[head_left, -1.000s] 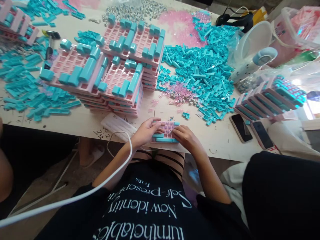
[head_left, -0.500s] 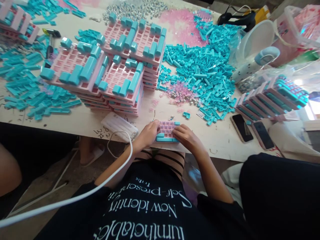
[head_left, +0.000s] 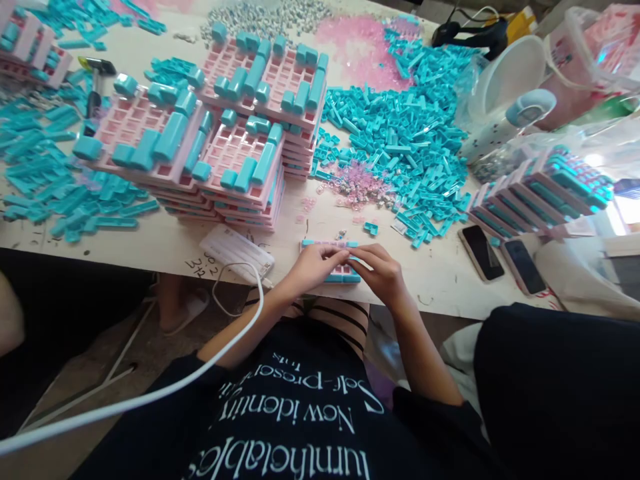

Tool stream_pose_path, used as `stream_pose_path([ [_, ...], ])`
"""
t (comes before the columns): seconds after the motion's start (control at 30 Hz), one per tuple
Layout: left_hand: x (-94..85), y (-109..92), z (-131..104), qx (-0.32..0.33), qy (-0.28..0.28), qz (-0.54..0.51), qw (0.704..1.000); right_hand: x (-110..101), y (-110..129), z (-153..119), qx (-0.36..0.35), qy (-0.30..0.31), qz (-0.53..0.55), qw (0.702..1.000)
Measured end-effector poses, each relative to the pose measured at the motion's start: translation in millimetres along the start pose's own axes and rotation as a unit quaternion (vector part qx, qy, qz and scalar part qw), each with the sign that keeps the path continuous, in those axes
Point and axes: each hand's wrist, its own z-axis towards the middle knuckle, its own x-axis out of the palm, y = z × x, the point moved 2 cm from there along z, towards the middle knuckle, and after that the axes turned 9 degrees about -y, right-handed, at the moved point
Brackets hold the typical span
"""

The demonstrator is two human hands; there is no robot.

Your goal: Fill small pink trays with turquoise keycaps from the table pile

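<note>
A small pink toy keyboard [head_left: 343, 275] with teal keys along its edges lies flat at the table's front edge, partly covered by both hands. My left hand [head_left: 317, 264] is over its left and middle part, thumb and fingers drawn together in a pinch. From the other side my right hand [head_left: 381, 269] reaches in, its fingertips closed and meeting the left fingertips above the keys. Whatever they pinch is too small or hidden to make out. Just behind the keyboard is a tiny silvery piece [head_left: 341, 234], and a loose teal keycap [head_left: 371, 229] lies to the right.
Stacked pink keyboard frames [head_left: 235, 153] stand at left. Behind is a heap of teal keycaps [head_left: 400, 133], with clear pink pieces [head_left: 357, 180] in front. A white power bank [head_left: 235, 253] with a cable, a phone [head_left: 481, 253], a hammer [head_left: 95, 87] and a seated person's dark clothing [head_left: 555, 393] surround me.
My left hand has moved right from the keyboard's left edge to over its middle. My right fingers have lifted from its right side to meet the left fingertips.
</note>
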Motion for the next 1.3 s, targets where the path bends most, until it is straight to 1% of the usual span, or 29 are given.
stream_pose_path([
  [0.07, 1.2, 0, 0, 0.026, -0.005, 0.042, 0.999, 1, -2, -1, 0.011, 0.000, -0.008, 1.000],
  [0.13, -0.5, -1, -2, 0.084, -0.030, 0.114, 0.989, 1, -7, -4, 0.020, 0.015, -0.024, 0.999],
  [0.2, -2.8, -1, -5, 0.161, -0.064, 0.208, 0.963, 2, -13, -7, 0.023, 0.035, -0.040, 0.998],
  [0.27, -2.7, 2, -10, 0.223, -0.076, 0.294, 0.926, 4, -18, -11, 0.018, 0.054, -0.049, 0.997],
  [0.37, 2.3, 13, -19, 0.264, -0.069, 0.376, 0.886, 7, -21, -14, 0.008, 0.074, -0.058, 0.996],
  [0.47, 9.7, 25, -27, 0.281, -0.055, 0.425, 0.858, 8, -21, -14, -0.002, 0.088, -0.078, 0.993],
  [0.57, 14.4, 33, -31, 0.300, -0.048, 0.455, 0.837, 9, -18, -12, -0.018, 0.109, -0.099, 0.989],
  [0.7, 16.1, 37, -30, 0.306, -0.048, 0.478, 0.822, 12, -11, -10, -0.040, 0.153, -0.148, 0.976],
  [0.87, 19.0, 42, -30, 0.307, -0.029, 0.516, 0.799, 17, -2, -6, -0.083, 0.216, -0.180, 0.956],
  [1.0, 21.9, 45, -32, 0.292, -0.016, 0.539, 0.790, 19, -1, -3, -0.118, 0.244, -0.178, 0.946],
  [1.17, 24.9, 46, -33, 0.290, -0.020, 0.543, 0.788, 22, -2, 0, -0.125, 0.267, -0.158, 0.943],
  [1.3, 24.7, 46, -33, 0.290, -0.019, 0.541, 0.789, 24, -5, -2, -0.149, 0.279, -0.181, 0.931],
])
